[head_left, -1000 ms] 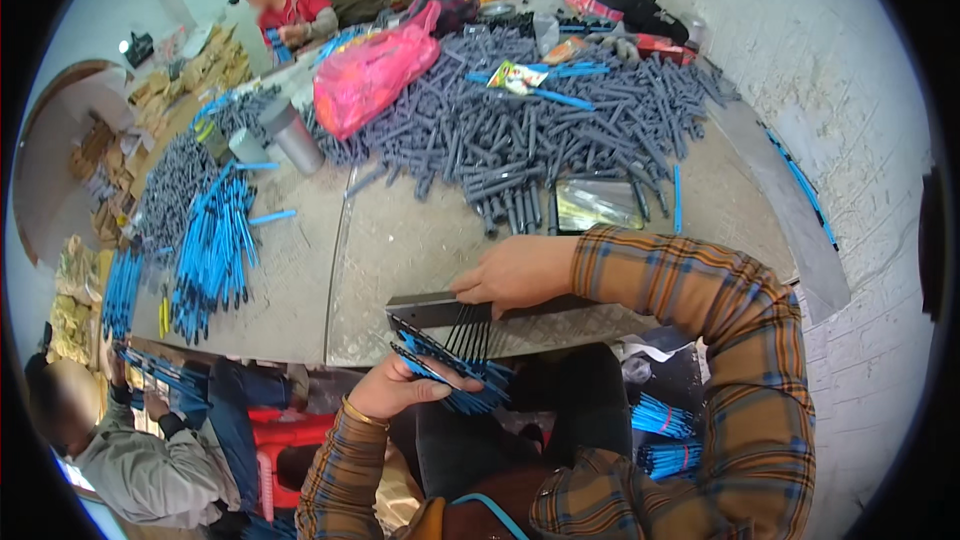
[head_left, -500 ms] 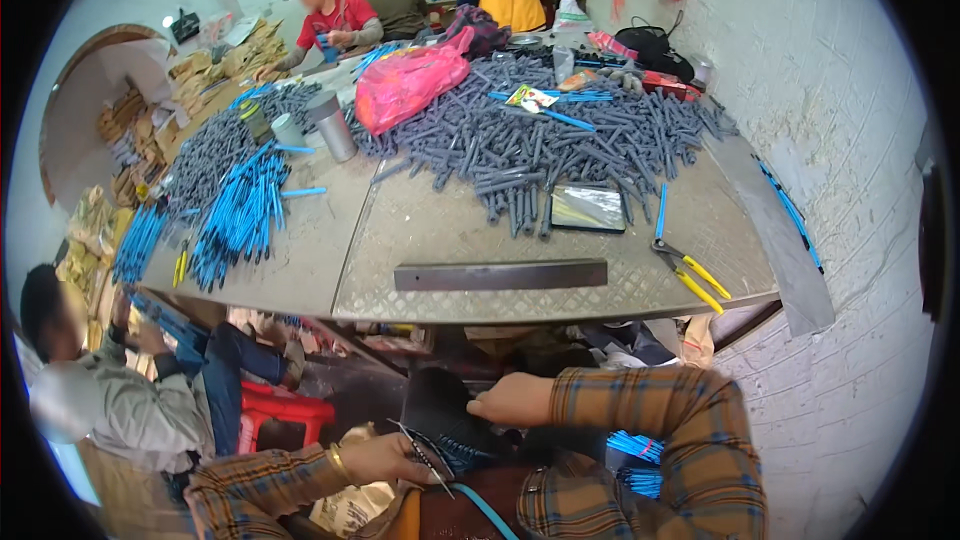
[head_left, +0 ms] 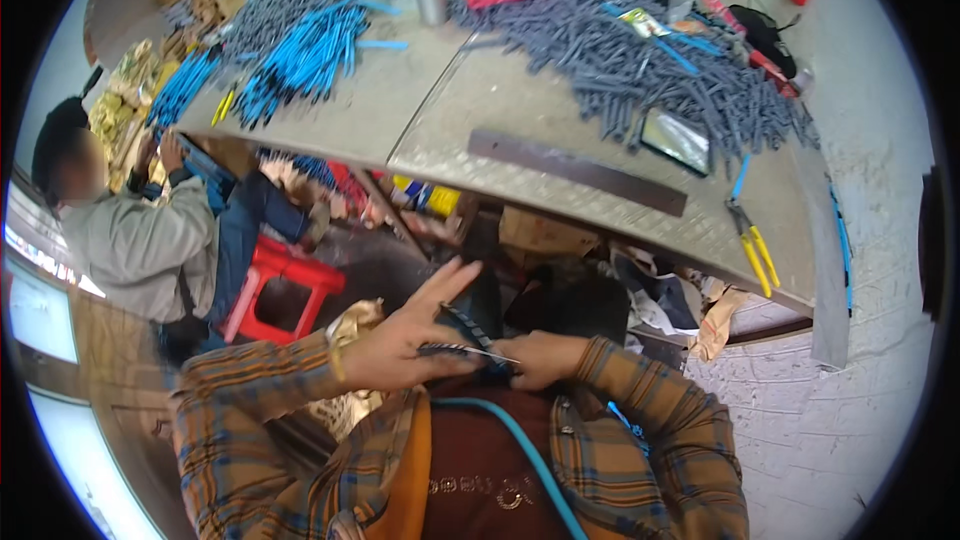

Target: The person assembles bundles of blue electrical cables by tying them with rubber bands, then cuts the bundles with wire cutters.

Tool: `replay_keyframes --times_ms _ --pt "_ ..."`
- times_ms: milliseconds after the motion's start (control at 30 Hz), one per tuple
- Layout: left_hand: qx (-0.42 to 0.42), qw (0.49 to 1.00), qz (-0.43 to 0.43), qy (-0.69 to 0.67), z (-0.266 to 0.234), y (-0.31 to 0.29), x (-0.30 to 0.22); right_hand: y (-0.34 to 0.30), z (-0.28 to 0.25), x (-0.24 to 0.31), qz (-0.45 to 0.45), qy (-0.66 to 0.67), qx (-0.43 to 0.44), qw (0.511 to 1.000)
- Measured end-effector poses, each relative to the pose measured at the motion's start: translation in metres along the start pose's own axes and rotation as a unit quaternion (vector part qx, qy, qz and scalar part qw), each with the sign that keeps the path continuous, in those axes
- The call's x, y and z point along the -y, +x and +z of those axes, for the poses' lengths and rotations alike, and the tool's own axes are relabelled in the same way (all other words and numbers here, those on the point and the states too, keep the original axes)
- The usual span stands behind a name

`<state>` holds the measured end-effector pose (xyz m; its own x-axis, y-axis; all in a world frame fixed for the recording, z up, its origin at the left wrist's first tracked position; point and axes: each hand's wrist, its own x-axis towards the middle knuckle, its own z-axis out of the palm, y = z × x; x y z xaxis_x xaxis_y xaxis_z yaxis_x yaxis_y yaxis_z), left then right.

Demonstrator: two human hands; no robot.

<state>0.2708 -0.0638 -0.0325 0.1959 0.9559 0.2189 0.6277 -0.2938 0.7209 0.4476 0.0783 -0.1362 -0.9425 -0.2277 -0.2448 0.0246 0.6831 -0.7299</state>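
Close to my chest, my left hand [head_left: 415, 335] has its upper fingers stretched out, while a thin dark cord with pale stripes [head_left: 462, 348] lies in the grip of its lower fingers. The cord also shows as a curved length by the fingertips. A thin bright metal-looking end points from it toward my right hand [head_left: 543, 357]. Those right fingers are closed at that end, in a pinch partly hidden from view. What exactly the striped piece is, I cannot make out. A light-blue cord [head_left: 520, 440] runs down across my dark red shirt, below both hands.
Ahead stands a worktable [head_left: 420, 125] with a dark metal bar [head_left: 575, 172], yellow-handled pliers [head_left: 752, 248], a heap of grey tubes [head_left: 640, 60] and bundled blue tubes [head_left: 305, 55]. On the left a person [head_left: 150, 230] sits beside a red stool [head_left: 285, 285].
My view has tipped down and turned, so the table sits higher and slanted. My hands have come together at the striped cord; my left fingers have stretched out.
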Motion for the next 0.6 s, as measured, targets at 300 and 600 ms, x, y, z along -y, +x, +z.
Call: replay_keyframes --times_ms 300,600 --pt "-0.107 0.981 0.026 -0.157 0.041 0.027 0.024 0.006 -0.007 0.014 -0.102 0.35 -0.203 0.909" --pt "-0.012 0.98 -0.059 -0.188 0.02 0.042 0.036 0.045 0.031 0.012 -0.01 0.366 -0.472 0.802"
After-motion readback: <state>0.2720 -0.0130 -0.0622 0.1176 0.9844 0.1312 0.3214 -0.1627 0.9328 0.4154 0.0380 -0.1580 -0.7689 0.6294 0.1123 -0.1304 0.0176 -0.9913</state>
